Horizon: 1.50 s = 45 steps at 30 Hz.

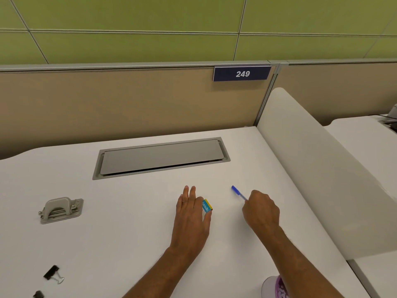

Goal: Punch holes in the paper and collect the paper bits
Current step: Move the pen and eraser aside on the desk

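Showing the head view, the only one given: a white bench [129, 244] seen from above, with both of the person's hands at lower centre.

Task object. A grey metal hole punch [61, 210] stands at the left of the frame, well apart from either hand and untouched. It looks rigid and fairly heavy for its size, unlikely to slip on the bench; by judgement it is best taken across its base with the palm over the lever. No sheet of paper can be made out anywhere on the white surface, so the thing to be punched is either absent or lost against the bench.

Hands. The left hand [191, 214] lies palm down, fingers [189, 193] extended, with a small blue-and-yellow eraser [207, 205] nipped between thumb and the edge of the hand. The right hand [261, 209] is curled closed around a blue pen [238, 192], whose capped end points toward upper left.

Other items. A black binder clip [52, 274] lies at lower left; a second dark object [38, 294] beneath it is cut off by the frame edge. A grey cable hatch [161, 157] is set into the bench at centre. A white-and-purple item [275, 287] at lower right is partly cropped and cannot be identified.
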Tool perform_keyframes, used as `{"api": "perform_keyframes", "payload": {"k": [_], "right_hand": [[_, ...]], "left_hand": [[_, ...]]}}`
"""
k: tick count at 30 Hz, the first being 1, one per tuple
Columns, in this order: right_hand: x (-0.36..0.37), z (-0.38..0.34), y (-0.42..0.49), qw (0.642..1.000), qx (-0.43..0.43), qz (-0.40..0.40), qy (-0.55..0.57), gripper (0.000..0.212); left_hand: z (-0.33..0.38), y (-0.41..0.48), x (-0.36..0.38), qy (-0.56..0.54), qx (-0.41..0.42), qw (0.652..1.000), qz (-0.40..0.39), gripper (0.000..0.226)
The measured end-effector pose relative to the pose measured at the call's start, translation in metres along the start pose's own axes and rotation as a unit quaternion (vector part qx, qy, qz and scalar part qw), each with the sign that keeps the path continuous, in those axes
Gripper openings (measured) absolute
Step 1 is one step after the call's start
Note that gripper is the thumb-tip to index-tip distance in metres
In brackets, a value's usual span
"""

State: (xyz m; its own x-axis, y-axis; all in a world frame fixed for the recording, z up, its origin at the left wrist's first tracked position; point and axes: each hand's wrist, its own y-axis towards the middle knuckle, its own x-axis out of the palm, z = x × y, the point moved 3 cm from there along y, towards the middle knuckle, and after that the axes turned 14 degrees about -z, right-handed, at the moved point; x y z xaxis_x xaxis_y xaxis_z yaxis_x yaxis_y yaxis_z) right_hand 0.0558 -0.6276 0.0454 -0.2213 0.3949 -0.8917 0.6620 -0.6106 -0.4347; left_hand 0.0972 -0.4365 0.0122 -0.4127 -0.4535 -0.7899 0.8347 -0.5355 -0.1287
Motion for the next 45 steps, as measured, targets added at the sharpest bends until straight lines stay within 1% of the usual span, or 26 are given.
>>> {"api": "perform_keyframes", "payload": {"k": [3, 6, 8, 10, 12, 14, 17, 20, 25, 29, 31, 33, 35, 37, 39, 41, 45], "right_hand": [[0.004, 0.003, 0.006, 1.000, -0.006, -0.016, -0.011, 0.022], [0.006, 0.004, 0.012, 0.999, -0.017, -0.028, -0.027, 0.015], [0.006, 0.003, 0.015, 0.998, -0.024, -0.032, -0.042, 0.011], [0.006, 0.001, 0.017, 0.997, -0.032, -0.033, -0.055, 0.003], [0.008, -0.001, 0.019, 0.997, -0.033, -0.036, -0.065, 0.014], [0.011, 0.001, 0.023, 0.997, -0.037, -0.035, -0.063, 0.023], [0.010, 0.005, 0.027, 0.998, -0.041, -0.020, -0.043, 0.031], [0.007, 0.005, 0.027, 0.999, -0.045, -0.001, -0.003, 0.037], [0.005, 0.002, 0.022, 0.998, -0.060, 0.011, 0.031, 0.046], [0.004, 0.003, 0.016, 0.997, -0.065, 0.025, 0.040, 0.049], [0.003, 0.003, 0.010, 0.995, -0.075, 0.036, 0.047, 0.049], [0.001, 0.000, 0.000, 0.993, -0.087, 0.043, 0.065, 0.048], [0.003, -0.007, -0.011, 0.989, -0.108, 0.049, 0.092, 0.052], [0.008, -0.020, -0.025, 0.978, -0.150, 0.070, 0.124, 0.055], [0.015, -0.041, -0.045, 0.961, -0.203, 0.090, 0.167, 0.053], [0.026, -0.066, -0.069, 0.944, -0.242, 0.093, 0.204, 0.052], [0.061, -0.124, -0.118, 0.925, -0.314, 0.061, 0.206, 0.050]], "left_hand": [[0.006, 0.007, 0.008, -0.012, -0.012, 1.000, -0.002, 0.053], [0.012, 0.015, 0.018, -0.006, -0.012, 1.000, -0.011, 0.054], [0.015, 0.021, 0.024, -0.009, 0.003, 1.000, 0.003, 0.053], [0.016, 0.026, 0.033, -0.001, 0.013, 1.000, 0.004, 0.053], [0.016, 0.032, 0.042, 0.020, 0.014, 1.000, 0.001, 0.052], [0.018, 0.037, 0.047, 0.066, 0.012, 0.998, 0.000, 0.049], [0.018, 0.044, 0.057, 0.106, -0.002, 0.994, 0.003, 0.049], [0.019, 0.047, 0.062, 0.123, 0.008, 0.992, 0.013, 0.049], [0.025, 0.051, 0.074, 0.124, 0.021, 0.992, -0.006, 0.049], [0.028, 0.053, 0.080, 0.133, 0.029, 0.991, -0.016, 0.048], [0.028, 0.050, 0.079, 0.120, 0.035, 0.992, -0.006, 0.048], [0.025, 0.044, 0.075, 0.091, 0.033, 0.995, -0.006, 0.057], [0.019, 0.030, 0.064, 0.067, 0.014, 0.998, 0.014, 0.066], [0.009, 0.011, 0.046, 0.035, -0.002, 0.998, 0.056, 0.073], [-0.011, -0.012, 0.025, -0.006, -0.024, 0.996, 0.089, 0.073], [-0.036, -0.040, 0.004, -0.017, -0.054, 0.993, 0.105, 0.074], [-0.095, -0.097, -0.034, -0.002, -0.101, 0.985, 0.137, 0.072]]}}
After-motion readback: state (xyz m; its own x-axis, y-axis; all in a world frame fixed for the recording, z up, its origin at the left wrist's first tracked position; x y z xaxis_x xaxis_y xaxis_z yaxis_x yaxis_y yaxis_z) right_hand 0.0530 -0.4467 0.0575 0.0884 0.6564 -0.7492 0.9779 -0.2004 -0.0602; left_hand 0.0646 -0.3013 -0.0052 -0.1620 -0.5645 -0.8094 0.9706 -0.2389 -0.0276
